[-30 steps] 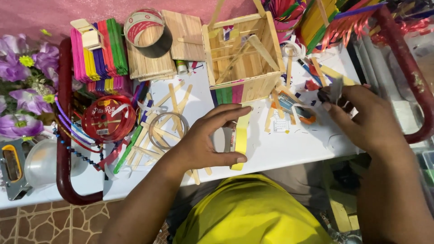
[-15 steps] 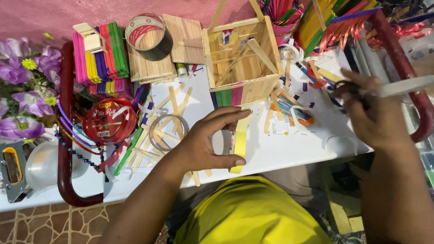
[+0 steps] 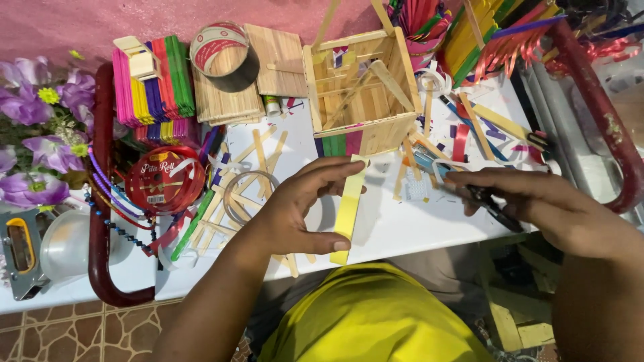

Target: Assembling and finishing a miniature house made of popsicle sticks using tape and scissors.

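Note:
My left hand pinches a yellow flat craft stick lengthwise between fingertips and thumb, above the white table. The stick stands just in front of a small open box built from wooden sticks. My right hand hovers over the table's right edge, closed around a dark handled tool that looks like scissors or pliers. Loose plain and coloured sticks lie scattered between both hands.
Stacked coloured sticks, a tape roll and wooden stick panels sit at the back. A red ribbon spool, a clear ring, purple flowers and a stapler-like tool are at the left. Red chair arms flank the table.
My right hand has come down from the table's far right towards the middle, still closed around the dark tool. My left hand keeps the yellow stick in almost the same place.

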